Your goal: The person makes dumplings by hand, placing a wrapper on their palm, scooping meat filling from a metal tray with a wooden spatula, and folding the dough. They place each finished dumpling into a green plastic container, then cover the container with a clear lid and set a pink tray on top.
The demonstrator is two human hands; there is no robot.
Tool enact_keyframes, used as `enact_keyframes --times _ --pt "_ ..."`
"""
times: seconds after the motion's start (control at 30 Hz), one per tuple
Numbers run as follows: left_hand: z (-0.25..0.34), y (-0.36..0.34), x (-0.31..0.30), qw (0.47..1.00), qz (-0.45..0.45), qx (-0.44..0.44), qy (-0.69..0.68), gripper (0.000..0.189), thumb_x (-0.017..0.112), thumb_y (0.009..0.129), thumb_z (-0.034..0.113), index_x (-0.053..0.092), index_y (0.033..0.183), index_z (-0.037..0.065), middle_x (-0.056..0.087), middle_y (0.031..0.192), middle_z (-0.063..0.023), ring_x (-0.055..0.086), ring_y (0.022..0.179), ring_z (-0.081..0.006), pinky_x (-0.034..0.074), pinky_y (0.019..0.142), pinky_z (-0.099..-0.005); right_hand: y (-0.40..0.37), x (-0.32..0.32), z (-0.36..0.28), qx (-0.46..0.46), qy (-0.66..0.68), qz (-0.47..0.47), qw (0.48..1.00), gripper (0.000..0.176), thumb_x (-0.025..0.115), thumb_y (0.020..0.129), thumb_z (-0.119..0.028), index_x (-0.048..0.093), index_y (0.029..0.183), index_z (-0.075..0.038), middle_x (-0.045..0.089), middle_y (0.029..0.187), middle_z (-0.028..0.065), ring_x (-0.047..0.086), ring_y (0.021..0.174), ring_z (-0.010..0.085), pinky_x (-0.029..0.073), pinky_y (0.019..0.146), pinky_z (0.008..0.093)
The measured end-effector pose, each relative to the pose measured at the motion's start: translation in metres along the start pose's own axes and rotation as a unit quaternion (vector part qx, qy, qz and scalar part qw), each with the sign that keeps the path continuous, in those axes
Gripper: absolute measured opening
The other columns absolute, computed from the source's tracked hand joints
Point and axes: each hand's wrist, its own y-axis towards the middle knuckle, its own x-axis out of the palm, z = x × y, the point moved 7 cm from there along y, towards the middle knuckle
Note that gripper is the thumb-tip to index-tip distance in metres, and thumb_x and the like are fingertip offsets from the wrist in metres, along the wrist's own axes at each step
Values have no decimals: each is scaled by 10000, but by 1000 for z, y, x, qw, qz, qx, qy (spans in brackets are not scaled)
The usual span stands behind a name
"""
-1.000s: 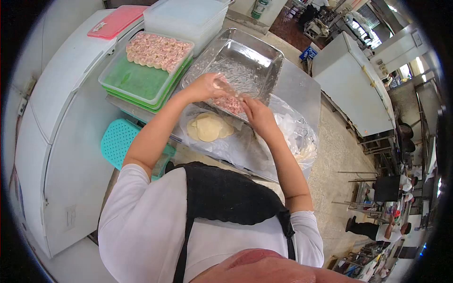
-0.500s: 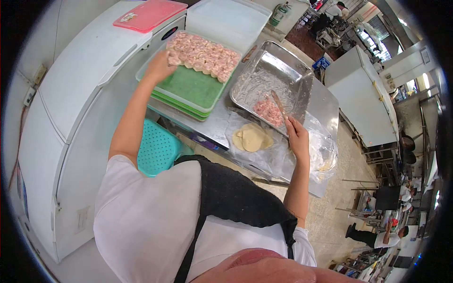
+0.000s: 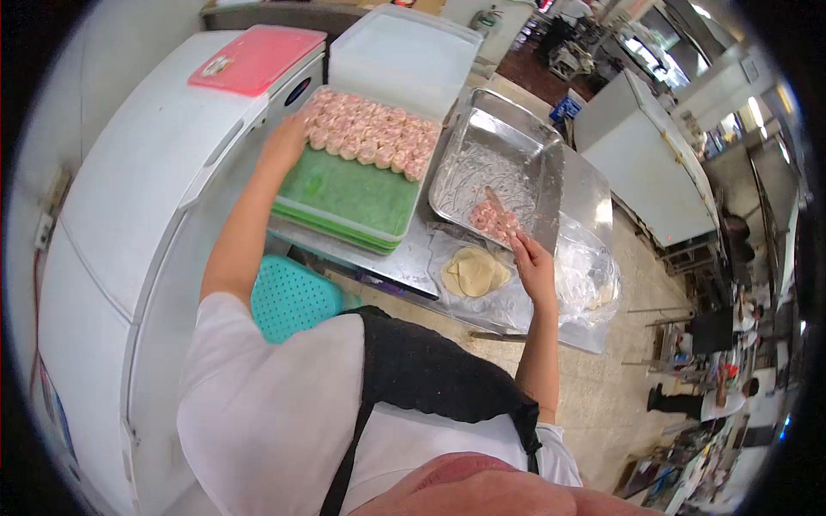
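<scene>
My left hand (image 3: 284,143) is at the left end of the rows of open-topped meat dumplings (image 3: 370,129), its fingers curled at the end dumpling and partly hidden. The dumplings fill the far part of a green-bottomed tray (image 3: 344,191). My right hand (image 3: 534,262) grips a narrow, flat spatula (image 3: 494,199), whose blade rests at the pink minced meat filling (image 3: 491,221). That filling lies in the near corner of a deep metal pan (image 3: 495,163), smeared inside. Round dough wrappers (image 3: 473,273) sit on plastic just left of my right hand.
A white chest freezer (image 3: 163,129) with a red lid (image 3: 258,58) on it stands left. A translucent lid (image 3: 404,56) leans up behind the tray. Plastic wrap (image 3: 585,279) lies right of the wrappers. Below the table is a turquoise stool (image 3: 294,297). People work far right.
The view has shifted, so the table sits slightly lower. My left hand has drawn slightly left at the end of the dumpling row. My right hand still holds the spatula in the pan.
</scene>
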Motion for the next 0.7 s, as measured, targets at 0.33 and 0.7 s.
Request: enact_keyframes --times 0.33,0.7 --pt "90 -1 -69 993 -27 -31 111 329 682 744 122 601 1062 97 565 1026 -128 566 993 -316 482 809 -434 4 -18 -7 -71 -89 -31 993 267 577 896 -195 623 1080 -7 638 1004 221 617 953 362 483 803 392" --pt "386 -54 9 950 -181 127 -220 655 703 752 166 418 1340 115 586 1107 -163 576 986 -350 472 831 -427 51 -27 31 -202 -121 -45 971 254 509 904 -163 575 1120 -48 593 921 226 574 876 423 456 756 495"
